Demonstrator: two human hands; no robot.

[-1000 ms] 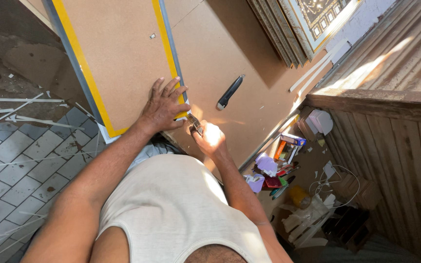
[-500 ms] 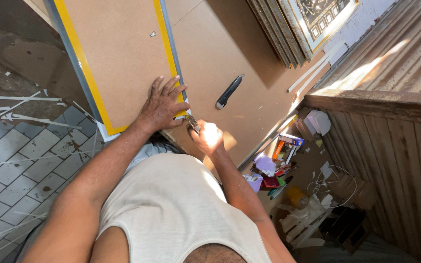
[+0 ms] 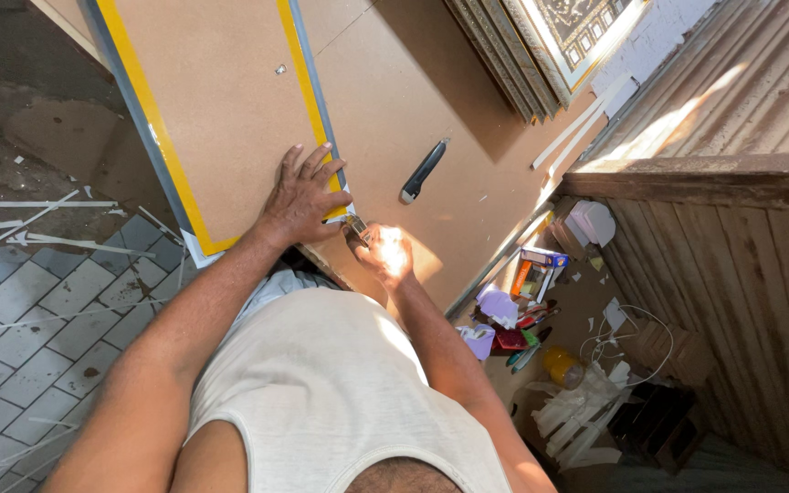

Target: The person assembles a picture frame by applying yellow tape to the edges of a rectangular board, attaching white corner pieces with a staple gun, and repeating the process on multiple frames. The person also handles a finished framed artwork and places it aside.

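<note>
A brown backing board edged with yellow tape and a grey frame [image 3: 221, 100] lies on a larger brown board [image 3: 413, 100]. My left hand [image 3: 305, 194] presses flat on the near right corner of the taped board, fingers spread. My right hand [image 3: 383, 254], in bright sun, is closed around a small tool [image 3: 355, 225] whose tip sits at that corner, just beside my left thumb. What kind of tool it is I cannot tell.
A dark utility knife [image 3: 424, 171] lies on the big board to the right. Framed pictures [image 3: 550, 46] lean at the top. Small boxes and clutter [image 3: 522, 301] fill a wooden shelf on the right. White strips litter the tiled floor [image 3: 38, 310] on the left.
My right hand has shifted slightly toward me along the board's corner. My left hand stays pressed in place.
</note>
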